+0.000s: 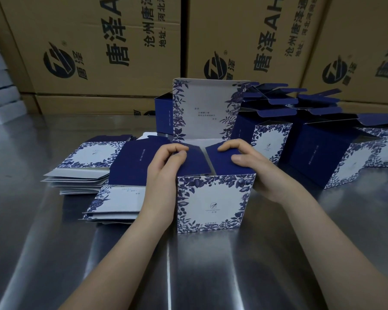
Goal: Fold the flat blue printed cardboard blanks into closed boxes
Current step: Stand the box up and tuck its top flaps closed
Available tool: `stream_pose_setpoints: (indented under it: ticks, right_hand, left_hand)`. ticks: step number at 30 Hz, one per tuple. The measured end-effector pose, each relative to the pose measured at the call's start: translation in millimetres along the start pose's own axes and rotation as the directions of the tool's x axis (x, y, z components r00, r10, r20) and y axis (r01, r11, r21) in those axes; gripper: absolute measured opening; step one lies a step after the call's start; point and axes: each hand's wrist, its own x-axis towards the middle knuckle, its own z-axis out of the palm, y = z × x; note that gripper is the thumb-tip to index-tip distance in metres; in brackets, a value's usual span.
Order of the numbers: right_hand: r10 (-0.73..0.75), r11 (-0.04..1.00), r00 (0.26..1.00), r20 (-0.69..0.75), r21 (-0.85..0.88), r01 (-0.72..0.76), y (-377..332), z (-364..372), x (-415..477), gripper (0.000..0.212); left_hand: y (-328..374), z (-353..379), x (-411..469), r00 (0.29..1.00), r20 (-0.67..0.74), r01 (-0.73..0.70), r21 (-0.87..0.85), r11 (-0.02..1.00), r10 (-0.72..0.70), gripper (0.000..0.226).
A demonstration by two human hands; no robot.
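A: How is the grip set?
B: The left flap (196, 161) is pinched by the curled fingers (177, 149) of the left hand (164, 173); the right flap (221, 158) is gripped likewise by the right hand (255, 172).
A: And the box (213, 204)?
B: It is held upright directly below the fingertips. The lid (206, 108) is found just beyond them, long edge crosswise, equally near both hands.

A shiny steel table (54, 253) is seen. Two stacks of flat blanks (85, 166) are laid on its left part, one just behind the other. A box (213, 204) is stood upright at the middle, lid raised. Open boxes (336, 157) are grouped at the right, farther back.
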Motion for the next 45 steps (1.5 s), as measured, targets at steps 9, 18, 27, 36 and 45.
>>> stream_pose_setpoints:
  ticks: [9, 18, 27, 36, 45]
  right_hand:
    - [-0.086, 0.989, 0.993, -0.080, -0.131, 0.075, -2.6, 2.9, 1.9, 0.016]
    - [-0.040, 0.999, 0.998, -0.039, -0.024, 0.039, 1.1, -1.1, 0.7, 0.036]
    - [-0.055, 0.998, 0.996, -0.065, -0.023, 0.053, 4.2, -1.0, 2.7, 0.030]
    - [-0.286, 0.958, 0.922, -0.261, -0.112, 0.265, 2.5, -3.3, 5.7, 0.047]
    - [-0.301, 0.951, 0.924, -0.236, -0.141, 0.274, 1.0, -0.1, 4.4, 0.034]
  left_hand:
    - [-0.3, 2.3, 0.0, 0.999, -0.048, 0.005, 0.021, 1.000, -0.004, 0.013]
    - [-3.3, 2.2, 2.3, 1.000, -0.012, 0.026, -0.003, 1.000, -0.026, 0.019]
    - [-4.1, 1.2, 4.9, 0.998, -0.052, 0.030, -0.002, 1.000, -0.030, 0.029]
    - [1.1, 3.8, 1.9, 0.999, -0.037, -0.028, -0.066, 0.997, 0.026, 0.053]
    - [-1.4, -0.3, 5.8, 0.999, -0.034, -0.031, -0.100, 0.995, 0.028, 0.035]
